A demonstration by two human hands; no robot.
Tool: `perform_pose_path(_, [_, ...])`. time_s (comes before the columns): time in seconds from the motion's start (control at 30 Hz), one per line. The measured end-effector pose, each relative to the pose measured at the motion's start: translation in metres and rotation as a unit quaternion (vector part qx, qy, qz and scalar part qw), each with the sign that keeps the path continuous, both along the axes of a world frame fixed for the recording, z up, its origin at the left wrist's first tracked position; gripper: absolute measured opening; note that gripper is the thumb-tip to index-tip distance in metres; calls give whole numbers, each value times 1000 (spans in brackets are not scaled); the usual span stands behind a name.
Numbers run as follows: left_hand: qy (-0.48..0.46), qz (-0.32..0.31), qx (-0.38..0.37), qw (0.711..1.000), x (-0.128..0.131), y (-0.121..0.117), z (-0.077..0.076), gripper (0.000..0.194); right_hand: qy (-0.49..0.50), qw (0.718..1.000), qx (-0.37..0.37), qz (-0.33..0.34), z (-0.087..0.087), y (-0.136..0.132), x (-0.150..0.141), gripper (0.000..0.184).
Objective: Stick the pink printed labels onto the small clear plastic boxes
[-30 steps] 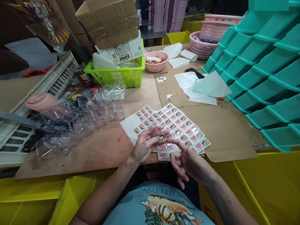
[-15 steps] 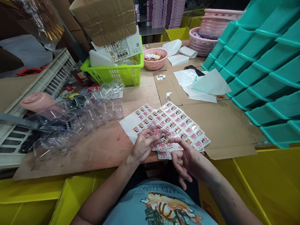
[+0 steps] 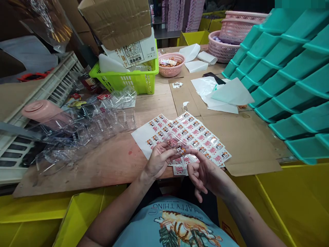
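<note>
My left hand [image 3: 159,159] pinches a small clear plastic case [image 3: 171,139] between thumb and fingers, above printed sticker sheets. A cartoon cat sticker [image 3: 181,150] shows at the case's near end. My right hand [image 3: 203,169] reaches one outstretched finger to the sticker's right edge; its other fingers hang loosely bent and apart. Whether the sticker lies fully flat on the case cannot be made out. Beneath both hands, the overlapping sticker sheets [image 3: 203,137] carry rows of orange-and-white cats and pink lettering.
Clear plastic cases [image 3: 102,123] pile up on the left, beside a pink bottle [image 3: 42,111]. Behind stand a green basket [image 3: 140,80] with cardboard and a small pink basket [image 3: 171,70]. Teal bins [image 3: 290,82] are stacked at right. Backing papers [image 3: 228,92] lie on cardboard.
The clear case has tilted slightly in my left hand, so the cat sticker faces up more. My right hand's lower fingers have shifted a little; its fingertip stays at the sticker.
</note>
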State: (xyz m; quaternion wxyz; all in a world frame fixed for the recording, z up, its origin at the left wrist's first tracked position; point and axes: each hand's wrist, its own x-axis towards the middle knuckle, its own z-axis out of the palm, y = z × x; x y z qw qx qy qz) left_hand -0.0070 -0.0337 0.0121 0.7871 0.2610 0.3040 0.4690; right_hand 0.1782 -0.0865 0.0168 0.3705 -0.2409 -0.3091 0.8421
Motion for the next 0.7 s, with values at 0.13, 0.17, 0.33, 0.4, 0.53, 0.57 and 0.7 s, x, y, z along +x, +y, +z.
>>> perform_pose_path(0.13, [5, -3, -3, 1000, -1, 0, 0, 25, -6, 1000, -4, -2, -1, 1, 0, 48])
perform_pose_path(0.17, [6, -3, -3, 1000, -1, 1, 0, 25, -6, 1000, -5, -2, -2, 1, 0, 47])
perform_pose_path(0.33, [1, -7, 10, 1000, -1, 0, -1, 23, -5, 1000, -11, -4, -2, 1, 1, 47])
perform_pose_path(0.4, [0, -10, 15, 1000, -1, 0, -1, 24, -14, 1000, -15, -9, 1, 1, 0, 47])
perform_pose_path(0.53, [8, -8, 12, 1000, 0, -1, -1, 28, -63, 997, -34, -22, 13, -1, -4, 47])
perform_pose_path(0.57, [10, -5, 11, 1000, 0, -1, -1, 29, -76, 996, -37, -27, 16, -1, -5, 48])
perform_pose_path(0.7, [25, -5, 22, 999, -1, -2, -1, 28, -121, 991, -31, -47, 24, -4, -8, 54])
